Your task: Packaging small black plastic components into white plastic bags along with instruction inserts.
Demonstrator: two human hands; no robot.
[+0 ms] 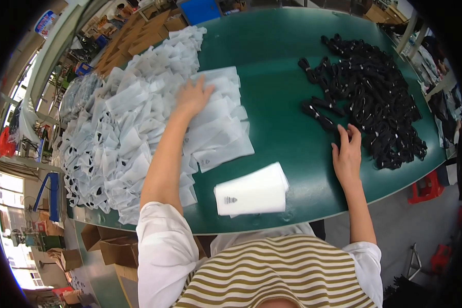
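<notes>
Translucent white plastic makes up the big heap of pouches (123,123) on your left, dark shapes showing among those toward its lower edge. Your left hand (192,97) is over the heap's right side, a little blurred, fingers spread and clenched on nothing; you cannot tell from this view whether the fingertips press the plastic. Just beside that hand, flat pouches (220,138) lie overlapping in a loose column. Your right hand (348,154) is at the other side, above the green tabletop (277,102), its fingers parted and loosely bent, gripping nothing visible. Its fingertips are right by the near end of a bundled black cord (319,115); whether they touch is unclear. Past it, many more black cord bundles (380,92), bound with small pale ties, are heaped along the table's right side. Between your forearms, near the table's front edge, sits a neat stack of white pouches (251,191) with a small dark print. A red plastic stool (427,188) stands on the floor to the right.
</notes>
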